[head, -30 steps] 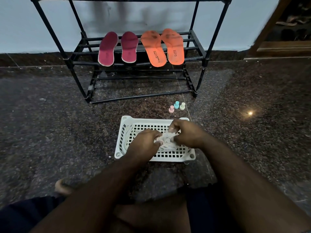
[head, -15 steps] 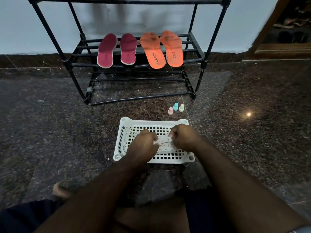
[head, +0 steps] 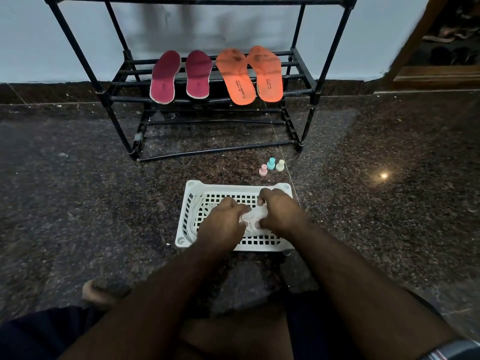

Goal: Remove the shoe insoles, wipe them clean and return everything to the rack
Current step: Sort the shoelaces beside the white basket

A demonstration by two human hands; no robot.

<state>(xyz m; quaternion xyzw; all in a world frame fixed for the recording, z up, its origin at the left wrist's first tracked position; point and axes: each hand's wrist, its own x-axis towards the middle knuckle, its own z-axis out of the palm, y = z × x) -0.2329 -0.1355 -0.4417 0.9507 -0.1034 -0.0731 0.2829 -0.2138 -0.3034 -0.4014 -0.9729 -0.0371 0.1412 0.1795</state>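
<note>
Two maroon insoles (head: 165,77) and two orange insoles (head: 250,75) lie side by side on the middle shelf of the black rack (head: 302,71). In front of me a white perforated basket (head: 235,185) sits on the floor. Over its middle, my left hand (head: 222,224) and my right hand (head: 280,213) both grip a bunched white cloth (head: 253,219), fingers curled into it from either side. Most of the cloth is hidden under my hands.
Three small pastel bottles, pink (head: 263,170), teal (head: 271,163) and pale green (head: 280,165), stand just beyond the basket. The dark granite floor (head: 78,190) spreads on both sides. A wooden doorway (head: 426,71) is at the far right. My knees are at the bottom.
My hands drew closer together over the basket and sank slightly into it, bunching the cloth tighter. The insoles and bottles stayed put.
</note>
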